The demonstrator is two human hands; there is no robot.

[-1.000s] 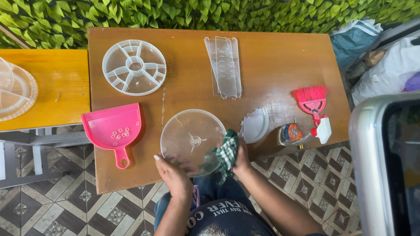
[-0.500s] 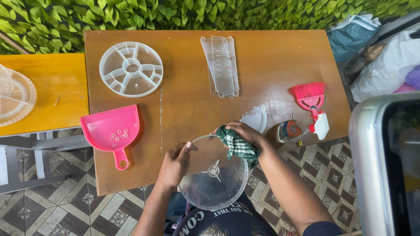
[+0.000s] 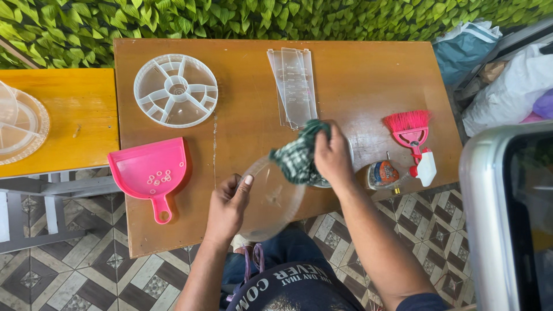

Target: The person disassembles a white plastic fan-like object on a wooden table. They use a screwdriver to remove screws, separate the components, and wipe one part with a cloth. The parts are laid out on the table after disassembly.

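Note:
My left hand (image 3: 227,208) grips the edge of a round clear plastic lid (image 3: 271,201), tilted up over the front edge of the brown table (image 3: 357,75). My right hand (image 3: 332,154) holds a bunched green checked cloth (image 3: 299,156) pressed against the lid's upper rim. A second small clear lid lies mostly hidden under my right hand.
On the table lie a round clear divided tray (image 3: 175,90), a stack of clear plastic strips (image 3: 295,85), a pink dustpan (image 3: 151,173) holding small beads, a pink hand brush (image 3: 410,131) and a small bottle (image 3: 382,174). An orange table (image 3: 69,121) stands left, a grey appliance (image 3: 507,219) right.
The lid has tipped from nearly flat to steeply tilted and risen toward the table. My right hand with the cloth has moved up and right along the lid's rim.

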